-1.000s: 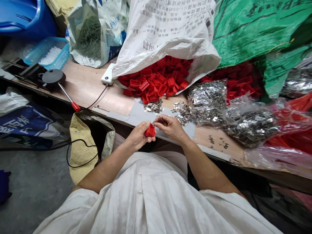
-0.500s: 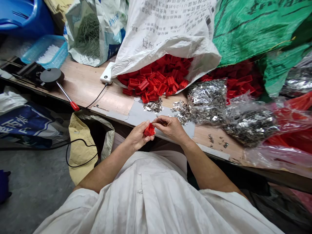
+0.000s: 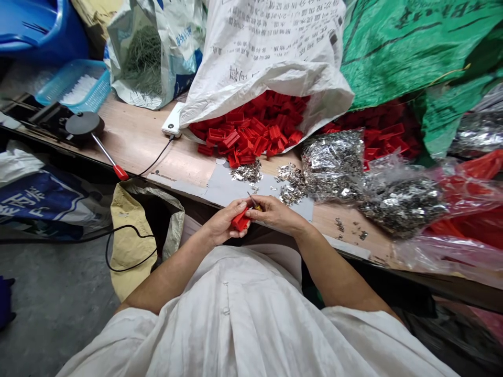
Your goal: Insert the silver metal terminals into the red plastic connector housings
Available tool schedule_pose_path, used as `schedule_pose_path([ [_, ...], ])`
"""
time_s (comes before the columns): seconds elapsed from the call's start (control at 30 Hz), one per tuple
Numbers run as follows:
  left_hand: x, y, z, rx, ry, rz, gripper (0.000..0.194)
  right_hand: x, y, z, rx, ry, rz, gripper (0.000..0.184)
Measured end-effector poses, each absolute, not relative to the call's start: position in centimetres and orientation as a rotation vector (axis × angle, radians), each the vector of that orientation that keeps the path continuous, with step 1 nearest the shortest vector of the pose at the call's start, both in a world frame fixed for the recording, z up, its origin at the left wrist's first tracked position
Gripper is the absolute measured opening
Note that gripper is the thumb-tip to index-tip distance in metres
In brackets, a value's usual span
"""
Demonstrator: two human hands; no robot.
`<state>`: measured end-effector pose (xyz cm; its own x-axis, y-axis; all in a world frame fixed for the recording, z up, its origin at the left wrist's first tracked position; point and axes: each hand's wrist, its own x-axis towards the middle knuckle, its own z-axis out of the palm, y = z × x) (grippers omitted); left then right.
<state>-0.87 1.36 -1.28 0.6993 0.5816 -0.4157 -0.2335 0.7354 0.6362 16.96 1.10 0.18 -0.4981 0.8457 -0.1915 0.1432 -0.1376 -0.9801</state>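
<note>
My left hand (image 3: pixel 225 222) is closed around a small red plastic part (image 3: pixel 240 220), held over my lap just in front of the table edge. My right hand (image 3: pixel 273 212) touches the same part from the other side. Between its thumb and fingers is a small yellow-handled tool (image 3: pixel 257 207) with a thin dark metal shaft pointing up and left. The rest of that tool is hidden by the fingers. Beyond my hands, small piles of shiny metal pieces (image 3: pixel 247 172) lie on a grey sheet (image 3: pixel 222 183).
A white sack (image 3: pixel 275 42) spills many red parts onto the table. Clear bags of metal pieces (image 3: pixel 334 165) lie to the right, near a green sack (image 3: pixel 416 47). A lever with a red grip (image 3: pixel 120 172) juts out at left. An open yellowish sack (image 3: pixel 128 235) stands below the table edge.
The red part has turned and dropped slightly in my left hand. The tool in my right hand has swung so that its shaft points up, away from the part.
</note>
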Motion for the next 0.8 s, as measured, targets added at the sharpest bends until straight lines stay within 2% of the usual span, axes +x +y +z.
schedule_pose_path([
  [0.2, -0.9, 0.4, -0.2, 0.692, 0.783, 0.43, 0.056, 16.7, 0.4, -0.2, -1.213, -1.771, 1.427, 0.016],
  [0.43, -0.1, -0.2, 0.0, 0.67, 0.82, 0.515, 0.06, 16.3, 0.3, -1.5, -1.204, -1.696, 1.437, 0.019],
  [0.53, 0.0, 0.4, -0.3, 0.567, 0.761, 0.573, 0.054, 16.7, 0.5, -1.3, -1.296, -1.691, 1.317, 0.023],
  [0.7, -0.3, 1.3, -0.6, 0.341, 0.703, 0.645, 0.029, 17.2, 0.0, 0.1, -1.482, -1.88, 1.073, 0.031],
  [0.8, -0.2, 1.5, -0.5, 0.253, 0.721, 0.65, 0.025, 16.9, -0.6, 0.7, -1.526, -2.007, 0.981, 0.03],
])
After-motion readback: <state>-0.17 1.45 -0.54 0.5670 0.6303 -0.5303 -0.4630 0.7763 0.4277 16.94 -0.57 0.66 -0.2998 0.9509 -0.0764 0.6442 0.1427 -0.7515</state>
